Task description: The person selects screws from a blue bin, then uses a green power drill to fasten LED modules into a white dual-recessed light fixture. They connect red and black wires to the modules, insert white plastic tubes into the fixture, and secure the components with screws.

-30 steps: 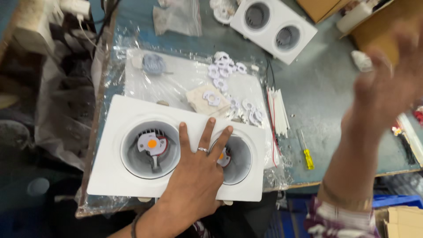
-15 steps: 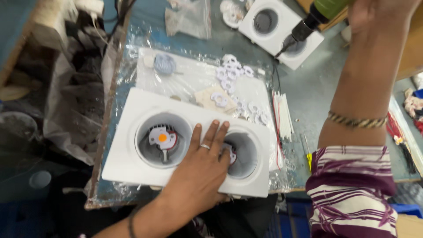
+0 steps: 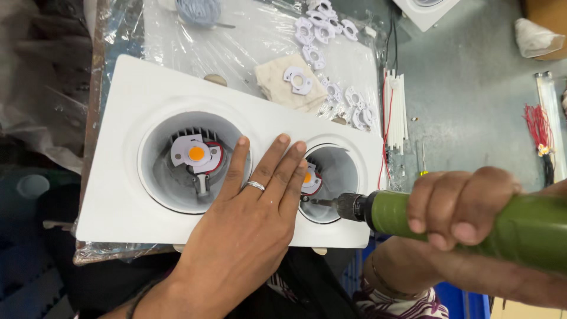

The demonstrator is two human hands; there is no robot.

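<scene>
In the head view, a white rectangular twin downlight housing [image 3: 136, 106] is seen lying flat on a sheet of clear plastic [image 3: 248, 41] spread over the grey-green tabletop [image 3: 472, 100], at the near edge. Two round recesses are set into it; in the left recess [image 3: 192, 160] a finned heat sink and a white holder with an orange LED chip [image 3: 196, 153] are visible, while a similar chip [image 3: 307, 177] in the right recess [image 3: 332, 182] is partly hidden by fingertips. The housing is pressed down by the left hand [image 3: 248, 230], laid flat with its fingers [image 3: 277, 162] spread out straight between the two recesses, a ring on one of them; nothing is gripped. A green electric screwdriver [image 3: 478, 227] is clasped by the right hand [image 3: 460, 204], its fingers curled fully around the body, and its bit [image 3: 322, 202] is pointed into the right recess, close to the left fingertips. Beyond the housing, a folded cloth pad [image 3: 277, 88] with a white plastic ring on it is seen, with many loose white holder rings [image 3: 322, 29] scattered nearby. To the right, white tubes with a red wire [image 3: 394, 103] and a bundle of red wires [image 3: 536, 127] are laid on the tabletop
</scene>
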